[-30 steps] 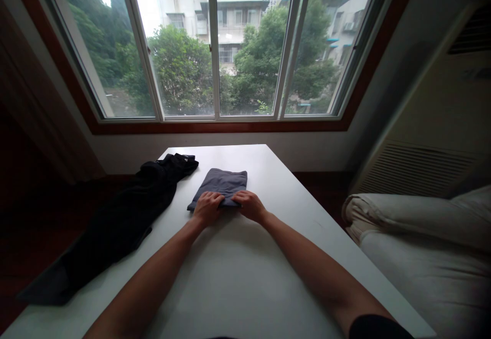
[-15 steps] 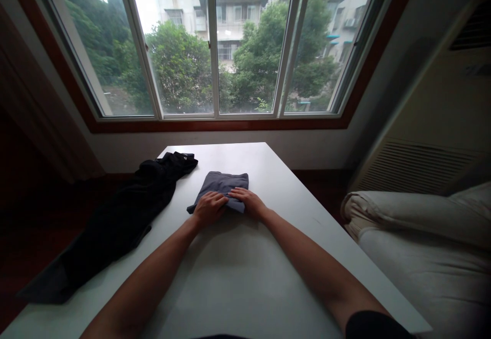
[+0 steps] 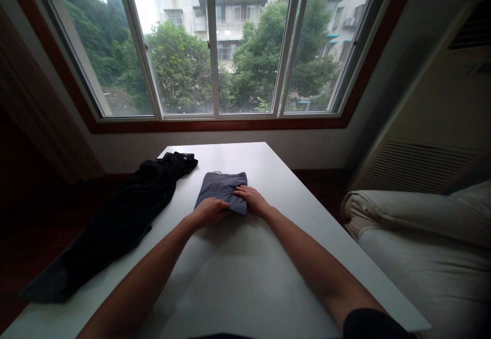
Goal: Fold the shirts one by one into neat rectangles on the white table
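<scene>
A folded grey garment (image 3: 221,184) lies in a small rectangular bundle on the white table (image 3: 238,277). Which kind of garment it is, I cannot tell. A thin dark loop sticks out from its far edge. My left hand (image 3: 210,211) grips the near left edge, fingers together and pointing right, its thumb hidden. Stretched over the right side of the bundle, the fingers of my right hand (image 3: 252,200) rest on the cloth. The near right corner of the garment shows between the hands.
Black clothing (image 3: 126,211) is heaped along the table's left edge and hangs over it. To the right stands a sofa with a pale cover (image 3: 418,236). Beyond the table's far edge is a wall with a wide window (image 3: 215,63).
The garment's near edge, bunched before, now looks straighter, and its left corner no longer sticks out. My left hand has moved slightly down and my right hand slightly right.
</scene>
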`<state>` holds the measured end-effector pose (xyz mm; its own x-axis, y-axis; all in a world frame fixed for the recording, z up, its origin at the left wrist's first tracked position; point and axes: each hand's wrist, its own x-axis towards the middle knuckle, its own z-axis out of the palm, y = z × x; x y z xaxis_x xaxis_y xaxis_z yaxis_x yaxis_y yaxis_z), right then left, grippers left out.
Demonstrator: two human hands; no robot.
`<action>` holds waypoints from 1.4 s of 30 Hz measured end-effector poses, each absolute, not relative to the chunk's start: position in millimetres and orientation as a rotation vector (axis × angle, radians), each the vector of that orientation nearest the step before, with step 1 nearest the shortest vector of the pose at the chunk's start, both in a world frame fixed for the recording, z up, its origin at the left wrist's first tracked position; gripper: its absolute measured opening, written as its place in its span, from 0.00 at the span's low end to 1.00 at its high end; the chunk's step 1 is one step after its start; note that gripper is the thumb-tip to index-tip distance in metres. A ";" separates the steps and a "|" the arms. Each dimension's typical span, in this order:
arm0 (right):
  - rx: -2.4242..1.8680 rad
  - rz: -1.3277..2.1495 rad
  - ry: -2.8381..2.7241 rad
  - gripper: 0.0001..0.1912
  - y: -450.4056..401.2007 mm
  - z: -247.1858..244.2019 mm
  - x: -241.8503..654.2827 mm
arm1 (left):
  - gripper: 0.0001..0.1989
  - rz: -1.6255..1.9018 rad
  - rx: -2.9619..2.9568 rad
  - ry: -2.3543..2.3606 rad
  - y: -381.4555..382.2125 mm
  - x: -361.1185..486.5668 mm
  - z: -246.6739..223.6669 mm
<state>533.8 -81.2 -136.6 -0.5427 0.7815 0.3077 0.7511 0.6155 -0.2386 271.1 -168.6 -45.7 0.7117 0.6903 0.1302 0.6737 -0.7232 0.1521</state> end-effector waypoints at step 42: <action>-1.428 0.111 -2.301 0.22 -89.3 -141.3 508.2 | 0.30 0.291 2.531 1.612 -138.7 263.4 -121.3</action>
<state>508.2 -89.3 -141.3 -0.3790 0.8707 0.3134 0.8365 0.4672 -0.2865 263.4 -138.7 -121.3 0.4121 0.9063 0.0934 0.8818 -0.4226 0.2093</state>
